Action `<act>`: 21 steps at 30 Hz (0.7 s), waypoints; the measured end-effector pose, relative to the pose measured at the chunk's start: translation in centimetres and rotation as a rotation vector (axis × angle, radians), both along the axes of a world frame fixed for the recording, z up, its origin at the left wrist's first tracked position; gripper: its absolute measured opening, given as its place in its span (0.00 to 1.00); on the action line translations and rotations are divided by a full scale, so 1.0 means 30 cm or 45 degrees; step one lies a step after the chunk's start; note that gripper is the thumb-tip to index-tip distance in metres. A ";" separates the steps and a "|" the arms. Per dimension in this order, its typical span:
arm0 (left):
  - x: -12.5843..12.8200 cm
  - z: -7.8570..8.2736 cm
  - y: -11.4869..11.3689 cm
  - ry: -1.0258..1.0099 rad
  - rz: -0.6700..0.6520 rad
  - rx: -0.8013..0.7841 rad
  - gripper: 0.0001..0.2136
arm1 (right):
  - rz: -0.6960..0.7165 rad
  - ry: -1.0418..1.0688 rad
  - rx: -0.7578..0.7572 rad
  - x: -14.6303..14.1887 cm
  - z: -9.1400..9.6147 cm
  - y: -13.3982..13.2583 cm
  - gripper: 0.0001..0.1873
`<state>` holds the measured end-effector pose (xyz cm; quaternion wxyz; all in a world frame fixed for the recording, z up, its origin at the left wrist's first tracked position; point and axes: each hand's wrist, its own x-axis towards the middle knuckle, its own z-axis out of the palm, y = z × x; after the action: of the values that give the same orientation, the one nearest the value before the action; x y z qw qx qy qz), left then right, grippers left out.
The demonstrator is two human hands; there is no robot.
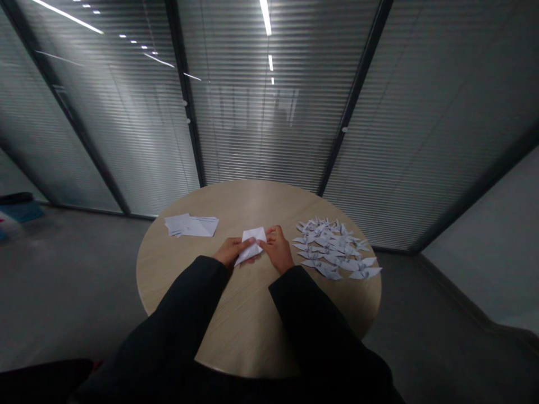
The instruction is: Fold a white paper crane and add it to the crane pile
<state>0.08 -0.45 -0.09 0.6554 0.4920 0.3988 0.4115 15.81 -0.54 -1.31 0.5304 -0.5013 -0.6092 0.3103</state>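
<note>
A folded sheet of white paper (252, 237) is held between my two hands above the middle of the round table. My left hand (231, 250) grips its left side, thumb on top and fingers underneath. On the right side, my right hand (278, 248) pinches the paper, with the thumb on its face and the fingers behind the edge. To the right lie many white folded paper cranes (332, 247), set close together in rough rows. A loose stack of white paper sheets (191, 225) rests to the left of my left hand.
The round wooden table (248, 297) stands against a glass partition with blinds (261, 129). A blue bin with a dark rim (21, 207) is on the floor at the far left. A pale wall (488, 258) rises on the right.
</note>
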 end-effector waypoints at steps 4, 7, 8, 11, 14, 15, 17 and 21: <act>-0.002 0.009 -0.005 0.056 -0.028 0.032 0.18 | 0.007 -0.015 0.023 -0.002 0.003 -0.005 0.17; -0.012 0.000 0.004 0.073 -0.019 0.064 0.15 | 0.044 0.030 0.005 -0.004 -0.002 -0.004 0.20; -0.015 -0.004 0.007 0.075 -0.014 0.065 0.15 | 0.070 0.063 -0.005 -0.005 -0.005 -0.003 0.22; -0.018 -0.011 0.011 0.107 -0.036 0.063 0.15 | 0.174 0.175 -0.045 -0.007 -0.009 -0.001 0.30; -0.015 -0.006 0.006 0.167 -0.118 0.085 0.15 | 0.232 0.243 -0.093 -0.008 -0.006 -0.002 0.30; -0.014 -0.002 0.004 0.175 -0.140 0.087 0.15 | 0.224 0.251 -0.097 -0.007 -0.005 -0.003 0.29; -0.013 0.006 0.003 0.164 -0.160 0.068 0.17 | 0.180 0.259 -0.081 -0.004 -0.004 -0.001 0.27; -0.026 0.014 0.021 0.116 -0.105 0.041 0.19 | 0.020 0.220 -0.032 0.011 -0.012 0.010 0.27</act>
<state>-0.70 0.17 0.33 0.6449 0.5367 0.4009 0.3679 16.14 -0.24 -1.66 0.5724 -0.4745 -0.5610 0.3640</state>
